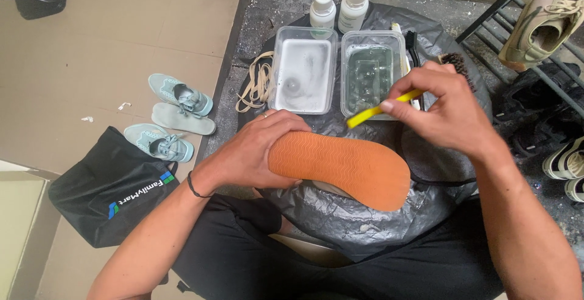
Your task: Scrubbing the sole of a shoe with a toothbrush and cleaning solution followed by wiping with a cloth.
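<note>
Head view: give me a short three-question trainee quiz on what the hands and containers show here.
1. True or false: the left hand holds the shoe with its orange sole facing up.
2. What does the right hand grip? A) a white bottle B) a yellow-handled brush C) the laces
3. How many clear plastic tubs sit on the grey plastic sheet?

Key: 1 true. 2 B. 3 two: the left tub with cloudy liquid and the right tub with clearer liquid.
</note>
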